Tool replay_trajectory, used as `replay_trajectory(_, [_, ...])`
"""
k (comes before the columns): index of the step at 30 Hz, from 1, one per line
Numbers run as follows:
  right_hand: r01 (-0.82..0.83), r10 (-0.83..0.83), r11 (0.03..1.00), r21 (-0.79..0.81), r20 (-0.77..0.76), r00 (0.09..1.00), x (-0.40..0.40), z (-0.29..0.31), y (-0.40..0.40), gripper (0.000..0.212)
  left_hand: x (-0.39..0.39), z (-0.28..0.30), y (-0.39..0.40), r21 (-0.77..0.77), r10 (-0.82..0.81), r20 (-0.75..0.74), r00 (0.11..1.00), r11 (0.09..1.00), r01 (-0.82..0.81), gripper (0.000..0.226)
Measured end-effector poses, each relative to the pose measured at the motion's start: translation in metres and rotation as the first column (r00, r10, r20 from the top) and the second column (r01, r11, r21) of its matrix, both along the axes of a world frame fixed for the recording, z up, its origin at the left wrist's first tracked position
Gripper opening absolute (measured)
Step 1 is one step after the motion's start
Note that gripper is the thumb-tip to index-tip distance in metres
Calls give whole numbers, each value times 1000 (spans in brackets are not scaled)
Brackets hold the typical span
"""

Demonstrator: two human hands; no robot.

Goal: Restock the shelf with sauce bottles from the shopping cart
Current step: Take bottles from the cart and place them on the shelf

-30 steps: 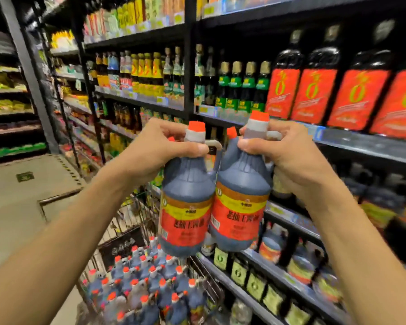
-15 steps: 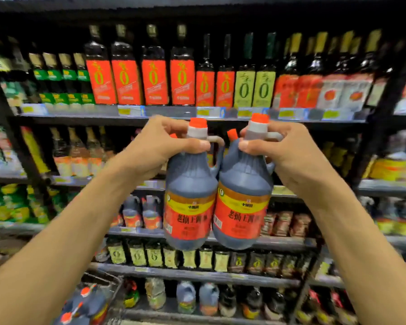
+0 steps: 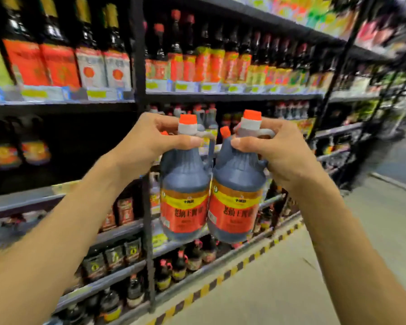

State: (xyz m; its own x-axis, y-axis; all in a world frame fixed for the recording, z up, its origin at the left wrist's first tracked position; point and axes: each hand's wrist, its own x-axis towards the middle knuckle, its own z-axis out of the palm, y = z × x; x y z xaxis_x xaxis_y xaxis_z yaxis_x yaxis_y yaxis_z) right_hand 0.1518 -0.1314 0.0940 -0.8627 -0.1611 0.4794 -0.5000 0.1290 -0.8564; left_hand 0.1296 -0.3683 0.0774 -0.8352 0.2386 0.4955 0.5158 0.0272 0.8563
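I hold dark sauce jugs with orange caps and red-and-yellow labels in front of the shelving. My left hand (image 3: 148,141) grips the neck of the left sauce jug (image 3: 185,184); a second orange cap peeks out behind its fingers. My right hand (image 3: 279,151) grips the neck and handle of the right sauce jug (image 3: 237,191), with another orange cap (image 3: 225,132) beside it. Both jugs hang upright, side by side and touching. Similar jugs (image 3: 206,118) stand on the middle shelf just behind them. The shopping cart is out of view.
Black shelving (image 3: 220,96) full of bottles runs from left to far right, split by an upright post (image 3: 138,66). The middle shelf at left (image 3: 26,200) looks dark, with few items. Grey floor (image 3: 314,266) with a yellow-black stripe (image 3: 220,277) lies along the shelf base.
The view has swung right along the aisle; the cart has left the frame and the floor on the right now shows. Both hands still hold the jugs the same way.
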Motion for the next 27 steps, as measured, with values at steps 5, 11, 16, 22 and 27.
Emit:
replay_trajectory(5, [196,-196,981,7,24,980,-23,-5,99,14,-60,-4,102,13,-163,23,986,987,163,19])
replay_trajectory(11, [279,-278,960,-15,36,960,-65,-19,189,25,-125,-22,207,41,-302,23,953,953,301,15])
replay_trajectory(16, [316,-316,949,24,28,948,-125,-27,246,20,-198,-34,266,49,-287,9,958,957,286,23])
replay_trajectory(22, [296,-297,954,39,23,954,-208,-30,293,15,-275,-33,308,25,-255,25,967,967,254,30])
replay_trajectory(27, [207,-208,977,49,19,978,-282,-32,318,13,-319,-29,325,21,-194,3,981,981,194,19])
